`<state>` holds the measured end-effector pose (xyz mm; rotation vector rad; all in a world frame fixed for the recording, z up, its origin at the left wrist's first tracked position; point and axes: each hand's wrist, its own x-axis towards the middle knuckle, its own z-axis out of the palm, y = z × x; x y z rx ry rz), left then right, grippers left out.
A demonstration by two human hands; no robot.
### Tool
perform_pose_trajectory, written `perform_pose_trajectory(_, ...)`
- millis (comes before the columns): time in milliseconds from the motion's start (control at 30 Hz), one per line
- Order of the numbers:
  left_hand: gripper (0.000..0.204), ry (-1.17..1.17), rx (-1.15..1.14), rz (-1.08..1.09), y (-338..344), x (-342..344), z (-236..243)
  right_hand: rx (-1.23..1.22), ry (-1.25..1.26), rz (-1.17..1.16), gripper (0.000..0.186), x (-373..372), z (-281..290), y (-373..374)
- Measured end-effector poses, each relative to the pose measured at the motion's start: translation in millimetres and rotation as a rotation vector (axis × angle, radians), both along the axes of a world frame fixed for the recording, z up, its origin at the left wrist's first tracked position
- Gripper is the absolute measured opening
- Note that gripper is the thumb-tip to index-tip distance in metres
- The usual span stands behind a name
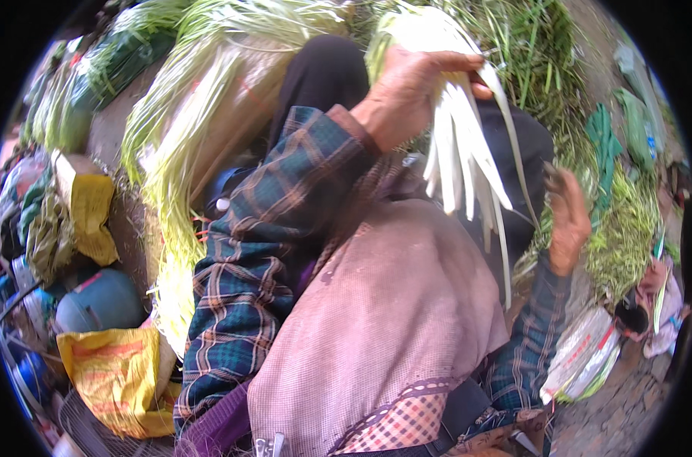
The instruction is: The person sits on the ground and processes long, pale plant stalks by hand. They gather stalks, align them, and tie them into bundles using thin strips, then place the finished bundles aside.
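My left hand (407, 95) is closed round a bunch of long pale leek-like stalks (460, 145). Their white ends fan downward over my dark trousers, and the upper part, overexposed, rises above my fist. One thin strand curves away from the bunch toward the right. My right hand (568, 217) is lifted to the right of my knee, apart from the stalks. Its fingers are slightly bent and spread, their tips dark, and I see nothing in them. A pinkish mesh apron (384, 289) covers my lap.
A big heap of pale green stalks (186, 122) lies to the left on a wrapped bundle. Loose green trimmings (528, 46) spread at the back right. A yellow bag (117, 373) and a blue-grey rounded container (98, 301) stand at left; a white printed sack (582, 350) lies at right.
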<state>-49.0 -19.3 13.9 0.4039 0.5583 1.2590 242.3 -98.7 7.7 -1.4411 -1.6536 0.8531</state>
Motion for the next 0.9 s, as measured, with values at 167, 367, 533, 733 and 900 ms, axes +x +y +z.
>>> perform_pose_trajectory(167,0.016,0.016,-0.026,-0.010,5.5,-2.4,-3.6,0.314,-0.562,0.407,0.027,-59.3,29.8,17.6)
perform_pose_trajectory(367,0.025,0.026,0.080,-0.086,6.4,10.0,-13.6,-0.048,0.166,-0.138,0.021,-45.8,52.9,20.1)
perform_pose_trajectory(533,0.026,0.045,0.051,-0.191,-1.2,26.8,-6.9,0.005,0.059,0.247,0.019,-94.4,22.9,19.3)
perform_pose_trajectory(733,0.018,0.105,0.010,-0.152,3.4,13.5,2.2,-0.366,0.123,0.381,0.025,-55.0,27.7,-17.2)
perform_pose_trajectory(900,0.009,-0.023,-0.104,-0.166,9.4,-5.2,1.6,-0.263,0.071,-0.143,0.018,27.4,0.7,-51.3)
